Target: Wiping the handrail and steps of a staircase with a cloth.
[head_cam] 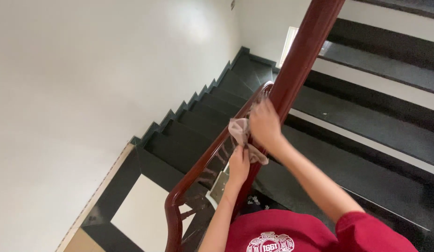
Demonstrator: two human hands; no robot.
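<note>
Hands together at red-brown wooden handrail, right hand pressing beige cloth, left hand gripping its hanging end

Handrail runs near to far through centre – blocks crossing; open room over dark steps right, stairwell left.

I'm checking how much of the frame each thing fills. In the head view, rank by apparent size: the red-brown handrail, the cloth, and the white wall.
1. White wall, largest.
2. Red-brown handrail.
3. Cloth, smallest; both the left hand and the right hand grip it, hiding part of it.
</note>
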